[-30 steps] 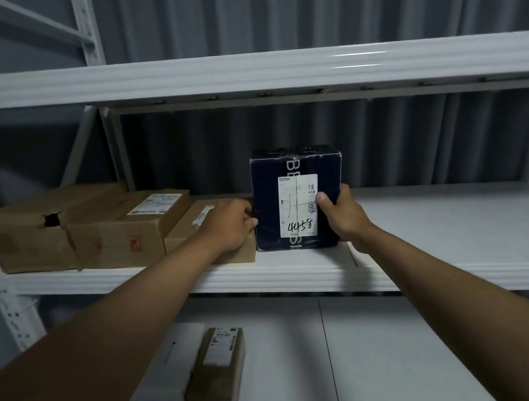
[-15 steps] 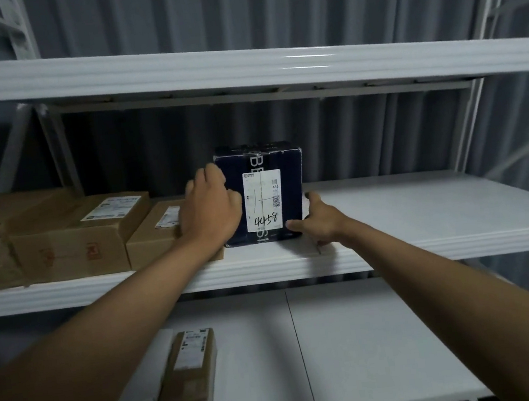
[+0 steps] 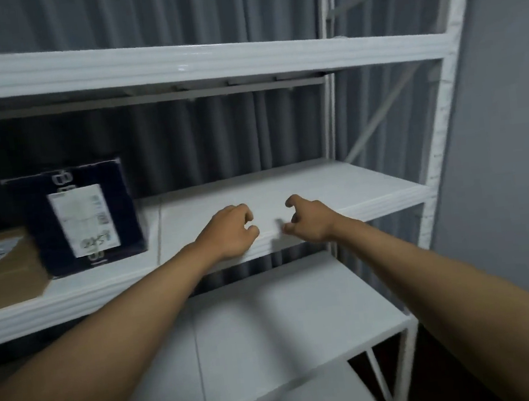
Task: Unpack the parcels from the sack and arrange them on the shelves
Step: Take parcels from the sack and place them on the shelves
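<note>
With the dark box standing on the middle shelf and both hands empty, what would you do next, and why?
Probably draw both hands back and turn to the sack for another parcel. The left hand and right hand hold nothing, the dark box stands beside a brown carton, and the middle shelf has bare space to its right.

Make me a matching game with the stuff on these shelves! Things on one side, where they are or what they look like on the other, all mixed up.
Things:
1. dark blue cardboard box with a white label
2. brown cardboard box
3. left hand
4. white metal middle shelf

Descriptions:
A. at the far left edge of the view
B. holds nothing, fingers loosely curled
C. stands upright beside a brown box
D. carries both boxes

Pairs: 1-C, 2-A, 3-B, 4-D
</note>
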